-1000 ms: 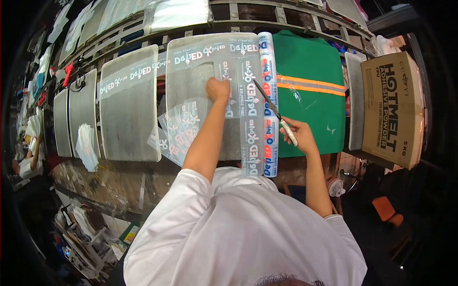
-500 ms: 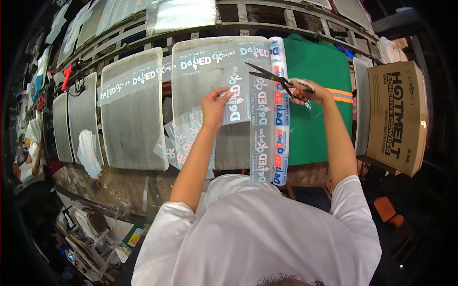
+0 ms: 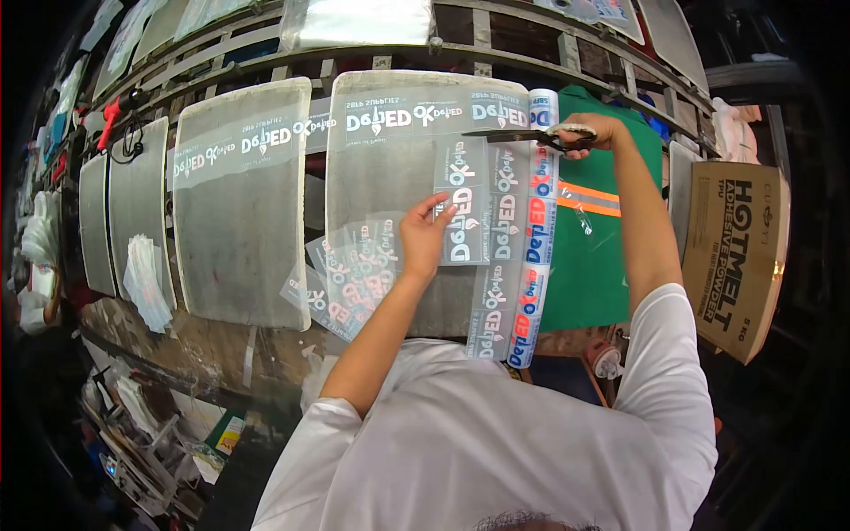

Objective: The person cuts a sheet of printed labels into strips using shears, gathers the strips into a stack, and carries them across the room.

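Observation:
My right hand (image 3: pixel 583 136) holds black-bladed scissors (image 3: pixel 503 136) with wrapped handles. Their blades look closed and point left, across the printed clear film just under its upper row of lettering. My left hand (image 3: pixel 425 237) pinches the left edge of a printed film strip (image 3: pixel 465 208), thumb and fingers together. That strip lies beside the film sheet (image 3: pixel 502 212) that comes off a film roll (image 3: pixel 537 226). Under them is a grey board (image 3: pixel 381 181). Loose cut film pieces (image 3: pixel 359 261) lie in a pile left of my forearm.
A green cloth (image 3: pixel 584 283) with an orange and silver stripe lies right of the roll. Further right stands a cardboard box (image 3: pixel 730 257). Another grey board (image 3: pixel 239 212), a red heat gun (image 3: pixel 113 115) and white sheets (image 3: pixel 146 279) are leftward. Clear plastic (image 3: pixel 359 19) lies on the rack behind.
The scissors' blades have gone from spread to closed and now lie nearly level across the film. My left hand stays at the strip's edge. The whole view has shifted slightly.

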A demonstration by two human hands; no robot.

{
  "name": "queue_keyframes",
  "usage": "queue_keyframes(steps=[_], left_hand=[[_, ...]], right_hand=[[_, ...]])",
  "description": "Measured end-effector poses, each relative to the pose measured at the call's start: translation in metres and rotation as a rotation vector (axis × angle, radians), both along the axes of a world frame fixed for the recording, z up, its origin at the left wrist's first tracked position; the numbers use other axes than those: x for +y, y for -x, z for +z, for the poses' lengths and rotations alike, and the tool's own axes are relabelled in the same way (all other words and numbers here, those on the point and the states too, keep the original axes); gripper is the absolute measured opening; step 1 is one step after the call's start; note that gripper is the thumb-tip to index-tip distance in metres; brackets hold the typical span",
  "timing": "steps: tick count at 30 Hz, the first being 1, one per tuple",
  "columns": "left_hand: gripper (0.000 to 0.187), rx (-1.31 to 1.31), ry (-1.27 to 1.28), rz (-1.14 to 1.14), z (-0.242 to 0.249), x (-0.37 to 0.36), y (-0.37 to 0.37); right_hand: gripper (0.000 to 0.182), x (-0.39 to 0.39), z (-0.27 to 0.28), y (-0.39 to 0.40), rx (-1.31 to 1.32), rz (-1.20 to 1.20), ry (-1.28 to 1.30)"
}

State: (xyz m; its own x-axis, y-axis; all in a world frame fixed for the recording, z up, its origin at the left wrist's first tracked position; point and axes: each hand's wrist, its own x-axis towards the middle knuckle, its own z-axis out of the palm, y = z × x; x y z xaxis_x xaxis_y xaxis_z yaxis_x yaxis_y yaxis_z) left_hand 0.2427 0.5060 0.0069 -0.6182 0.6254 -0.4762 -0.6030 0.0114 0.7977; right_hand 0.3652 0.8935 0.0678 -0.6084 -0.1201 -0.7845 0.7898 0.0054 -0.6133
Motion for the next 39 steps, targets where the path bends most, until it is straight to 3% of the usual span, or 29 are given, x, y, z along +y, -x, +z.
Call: queue_keyframes(steps=[4,8,16,19,21,24,26,28,29,32,35,39], left_hand=[[0.032,0.015,0.021,-0.007,-0.004,0.0,0.001],[0.031,-0.028,0.007,-0.018,-0.005,-0.003,0.006],[0.032,-0.084,0.003,0.006,0.001,-0.003,0.009],[0.031,-0.11,-0.013,-0.011,0.005,-0.004,0.01],[0.031,-0.004,-0.02,0.017,0.006,-0.005,0.008],[0.032,-0.089,-0.032,0.004,0.013,-0.015,0.01],[0.029,-0.043,-0.002,0.035,0.015,-0.037,0.008],[0.028,0.094,0.077,0.099,0.017,-0.069,0.006],[0.029,0.312,0.222,0.041,0.01,-0.096,0.006],[0.032,0.409,0.275,0.137,-0.003,-0.166,0.003],[0.038,0.643,0.463,0.22,-0.025,-0.224,0.0],[0.048,0.499,0.682,0.229,-0.009,-0.248,0.001]], right_hand=[[0.058,0.017,-0.003,0.019,0.047,0.125,0.038],[0.063,0.021,-0.008,0.029,0.004,0.053,0.165],[0.069,0.016,-0.024,0.047,0.04,0.159,0.153],[0.068,0.009,-0.039,0.052,0.025,0.076,0.221],[0.063,-0.001,-0.048,0.059,0.064,0.081,0.165],[0.056,-0.016,-0.04,0.07,0.162,0.14,0.089],[0.056,-0.035,-0.038,0.077,0.201,0.097,0.156],[0.051,-0.066,-0.021,0.075,0.322,0.011,0.011],[0.052,-0.069,-0.022,0.072,0.294,0.03,0.024],[0.058,-0.091,-0.023,0.048,0.327,0.056,-0.033],[0.033,-0.133,-0.006,0.016,0.314,-0.034,-0.055],[0.028,-0.177,0.001,-0.037,0.234,-0.073,-0.12]])
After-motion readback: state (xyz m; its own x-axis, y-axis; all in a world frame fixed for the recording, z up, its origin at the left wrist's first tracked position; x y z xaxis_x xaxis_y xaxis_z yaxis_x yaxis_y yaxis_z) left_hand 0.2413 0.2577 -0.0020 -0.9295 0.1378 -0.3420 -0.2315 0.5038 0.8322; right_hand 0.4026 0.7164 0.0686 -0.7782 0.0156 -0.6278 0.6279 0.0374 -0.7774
